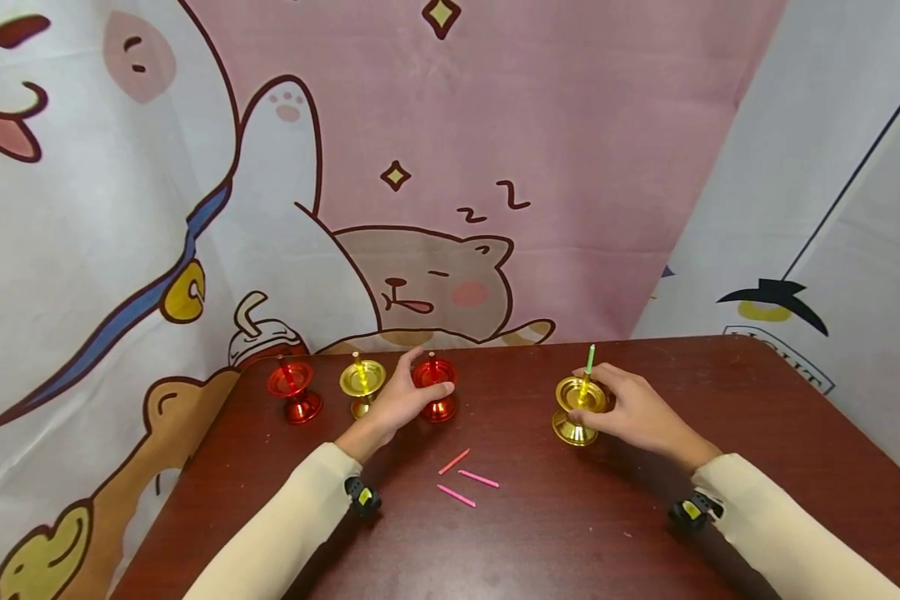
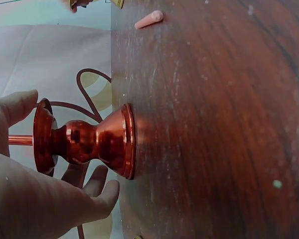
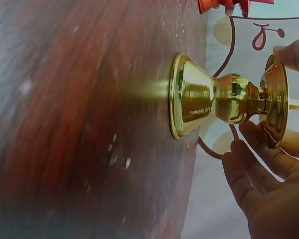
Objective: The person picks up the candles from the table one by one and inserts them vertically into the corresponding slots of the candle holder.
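Note:
My left hand (image 1: 401, 400) is spread around a red metal candle holder (image 1: 441, 408), thumb in front of its cup and a finger stretched past the back. In the left wrist view the thumb is by the rim of this holder (image 2: 112, 142), whose base stands on the table. On the right, my right hand (image 1: 637, 408) holds a gold candle holder (image 1: 573, 429) by its cup, thumb on the near side and fingers behind. A green candle (image 1: 590, 360) stands upright in its centre tube. The right wrist view shows the gold holder's base (image 3: 192, 97) on the tabletop.
Three thin loose candles, one orange-red (image 1: 453, 461) and two pink (image 1: 478, 478), lie mid-table. Another gold holder (image 1: 362, 379) and another red holder (image 1: 300, 407) stand at the left. A cartoon-printed cloth (image 1: 570, 167) hangs behind the brown table (image 1: 540, 542).

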`<state>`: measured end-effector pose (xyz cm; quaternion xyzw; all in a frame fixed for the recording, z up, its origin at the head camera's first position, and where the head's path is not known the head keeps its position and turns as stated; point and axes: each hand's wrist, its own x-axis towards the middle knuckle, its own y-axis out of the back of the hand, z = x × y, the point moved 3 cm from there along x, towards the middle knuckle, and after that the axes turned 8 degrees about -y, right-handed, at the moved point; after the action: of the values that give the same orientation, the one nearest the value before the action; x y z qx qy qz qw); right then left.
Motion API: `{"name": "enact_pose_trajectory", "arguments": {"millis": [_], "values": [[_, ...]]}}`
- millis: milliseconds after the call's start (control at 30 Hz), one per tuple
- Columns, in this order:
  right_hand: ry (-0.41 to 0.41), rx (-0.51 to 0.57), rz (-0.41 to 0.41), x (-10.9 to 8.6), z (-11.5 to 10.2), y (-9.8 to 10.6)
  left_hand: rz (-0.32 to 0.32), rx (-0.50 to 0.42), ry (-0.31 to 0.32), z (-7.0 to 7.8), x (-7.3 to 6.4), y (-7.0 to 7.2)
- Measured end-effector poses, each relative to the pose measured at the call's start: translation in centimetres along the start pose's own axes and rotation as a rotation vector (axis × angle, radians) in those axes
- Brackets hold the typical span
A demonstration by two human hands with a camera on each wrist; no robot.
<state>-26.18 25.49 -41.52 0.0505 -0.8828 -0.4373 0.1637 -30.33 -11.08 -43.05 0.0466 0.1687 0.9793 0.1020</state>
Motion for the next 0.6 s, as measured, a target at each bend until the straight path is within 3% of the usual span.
{"name": "enact_pose_trajectory", "arguments": {"millis": [300, 600], "values": [[0.011, -0.033, 0.017, -1.3, 0.5, 1.5, -0.029, -0.011, 0.005, -0.3, 0.0, -0.3], [0.086, 0.064, 0.309, -2.7, -0.9, 3.0, -0.044, -0.001, -0.007, -0.2, -0.1, -0.6]]}}
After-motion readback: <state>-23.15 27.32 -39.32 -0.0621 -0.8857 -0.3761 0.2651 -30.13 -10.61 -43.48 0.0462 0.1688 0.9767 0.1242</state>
